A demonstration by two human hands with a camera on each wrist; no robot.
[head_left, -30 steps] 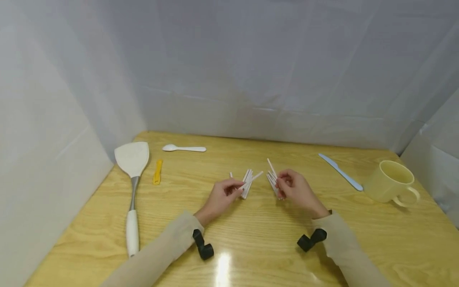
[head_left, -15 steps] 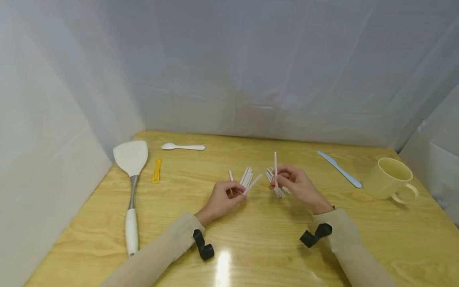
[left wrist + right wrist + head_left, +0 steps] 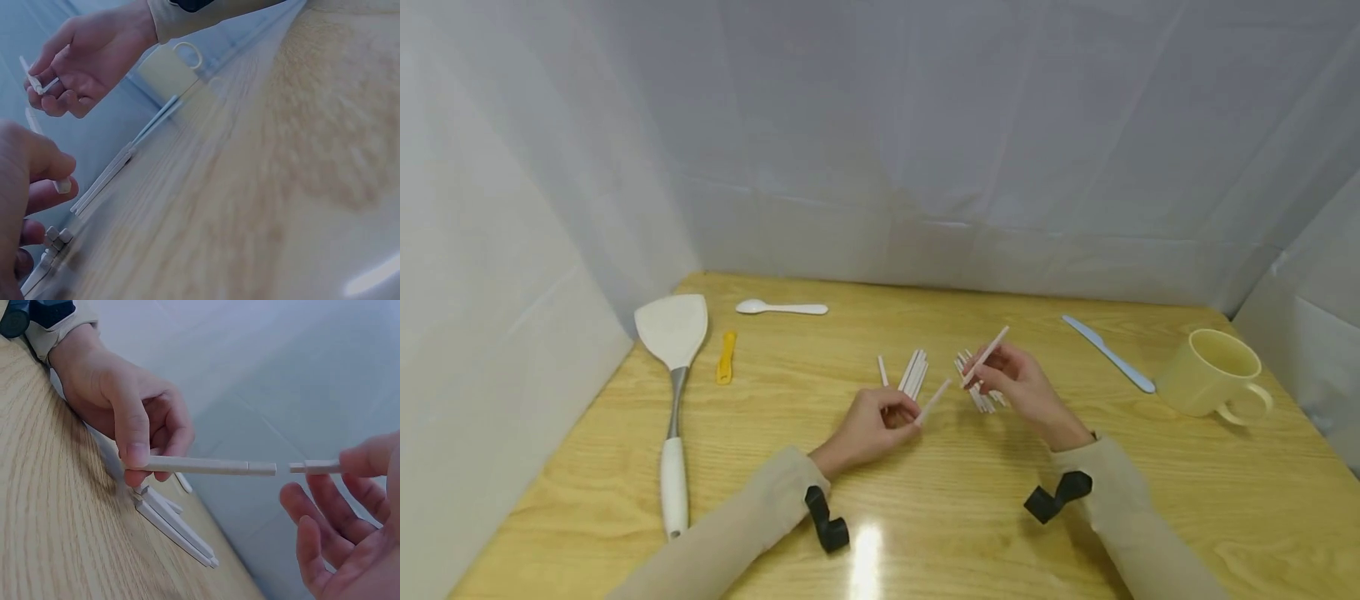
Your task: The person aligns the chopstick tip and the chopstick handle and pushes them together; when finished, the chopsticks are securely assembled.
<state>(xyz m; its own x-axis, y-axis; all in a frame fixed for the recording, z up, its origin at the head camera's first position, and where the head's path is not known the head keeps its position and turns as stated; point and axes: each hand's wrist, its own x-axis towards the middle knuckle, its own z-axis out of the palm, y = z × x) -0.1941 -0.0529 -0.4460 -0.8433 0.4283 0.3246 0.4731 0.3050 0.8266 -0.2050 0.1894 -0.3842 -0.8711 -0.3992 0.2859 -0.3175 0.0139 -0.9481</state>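
Bench (image 3: 955, 500) of yellow-brown wood grain stretches beneath us, and above it our left hand (image 3: 872, 427) pinches one slim white stick (image 3: 934, 402) while our right hand (image 3: 1026, 390) pinches a second white stick (image 3: 988, 352) with a narrow tip, their facing ends just apart. Further white sticks (image 3: 913, 373) lie there in loose groups, near each hand, and wide room on both sides separates us from the white-headed, long-handled spatula (image 3: 675, 329) by the left edge and the pale yellow cylindrical mug (image 3: 1198, 379) near the right edge.
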